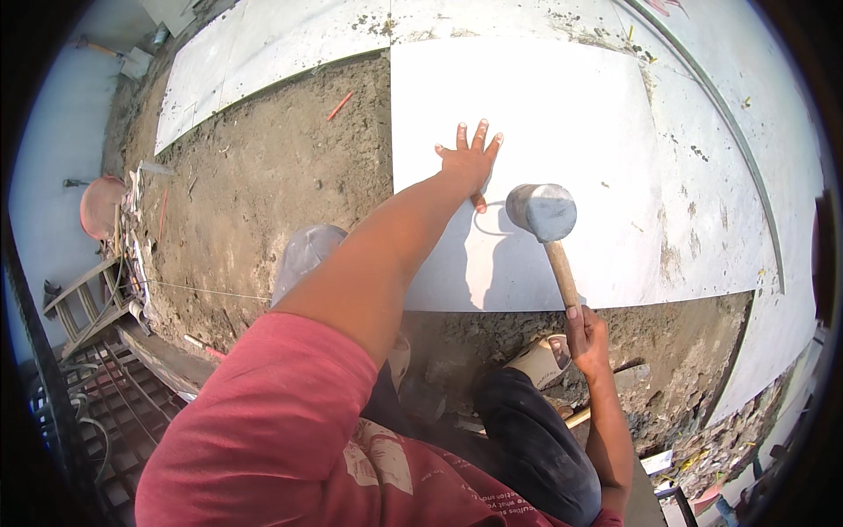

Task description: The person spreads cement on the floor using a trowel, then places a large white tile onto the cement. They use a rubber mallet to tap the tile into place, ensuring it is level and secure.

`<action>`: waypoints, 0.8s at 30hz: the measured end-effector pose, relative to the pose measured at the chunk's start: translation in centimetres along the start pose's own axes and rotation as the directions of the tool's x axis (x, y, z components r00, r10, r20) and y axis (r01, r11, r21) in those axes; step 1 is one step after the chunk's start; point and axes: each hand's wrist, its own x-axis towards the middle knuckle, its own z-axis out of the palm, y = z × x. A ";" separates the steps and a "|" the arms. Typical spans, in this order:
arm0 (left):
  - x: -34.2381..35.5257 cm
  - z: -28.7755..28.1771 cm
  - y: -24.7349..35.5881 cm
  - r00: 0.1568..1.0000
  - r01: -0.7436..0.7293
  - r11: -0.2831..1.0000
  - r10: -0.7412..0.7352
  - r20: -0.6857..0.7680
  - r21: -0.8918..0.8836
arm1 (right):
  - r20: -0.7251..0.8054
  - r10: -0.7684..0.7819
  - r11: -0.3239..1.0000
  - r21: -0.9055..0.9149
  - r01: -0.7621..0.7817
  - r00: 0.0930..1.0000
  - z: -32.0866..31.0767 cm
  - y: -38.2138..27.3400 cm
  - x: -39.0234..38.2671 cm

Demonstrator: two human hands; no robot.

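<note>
My left hand [470, 165] has its fingers spread wide on the white tile [544, 105], right of the bare sandy bed [272, 158]; right hand [588, 341] grips the rubber mallet [546, 213]. One lopsided whack could crack it imo.

Sandy bed [290, 167] with white tiles [553, 105], red stick [340, 106]

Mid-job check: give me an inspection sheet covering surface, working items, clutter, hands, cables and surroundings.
Surface: rough brown bed, uneven.
Working items: white slab on the bed; mallet over it, contact unclear.
Clutter: red stick on the bed; pink round container and ladder-like frame at far left.
Hands: left hand spread on the slab; right hand gripping the mallet's handle.
Cables: none certain; thin string at left.
Surroundings: pale wall, neighbouring slabs.
</note>
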 end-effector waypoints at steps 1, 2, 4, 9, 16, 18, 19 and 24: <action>-0.5 1.2 -0.3 0.999 0.043 0.998 -0.043 -0.007 -0.055 | -0.017 0.003 1.000 -0.006 -0.003 1.000 -1.4 -4.0 0.7; -0.6 2.1 -0.6 0.996 0.079 0.991 -0.082 -0.022 -0.109 | -0.060 -0.064 0.995 0.072 0.069 0.996 -2.3 -6.8 1.7; -0.7 3.9 -1.9 0.989 0.123 0.979 -0.135 -0.062 -0.163 | -0.141 -0.270 0.934 0.203 0.295 0.952 -3.3 -12.3 4.1; -0.5 4.3 -1.5 0.992 0.097 0.986 -0.107 -0.063 -0.138 | -0.330 -0.627 0.657 0.262 0.707 0.705 -0.4 -18.0 12.1; -0.9 4.3 -1.9 0.994 0.105 0.986 -0.109 -0.024 -0.127 | -0.090 -0.232 0.969 0.061 0.238 0.968 2.2 -14.8 18.7; -0.9 5.0 -2.3 0.991 0.125 0.984 -0.131 -0.035 -0.126 | -0.126 -0.293 0.924 0.220 0.314 0.948 1.0 -17.6 16.9; -0.8 5.1 -2.2 0.991 0.121 0.985 -0.128 -0.045 -0.124 | -0.185 -0.345 0.891 0.244 0.384 0.920 0.8 -18.0 16.3; -0.4 3.7 -0.6 0.996 0.089 0.991 -0.091 -0.010 -0.101 | -0.310 -0.418 0.904 -0.046 0.425 0.854 4.0 -5.9 16.7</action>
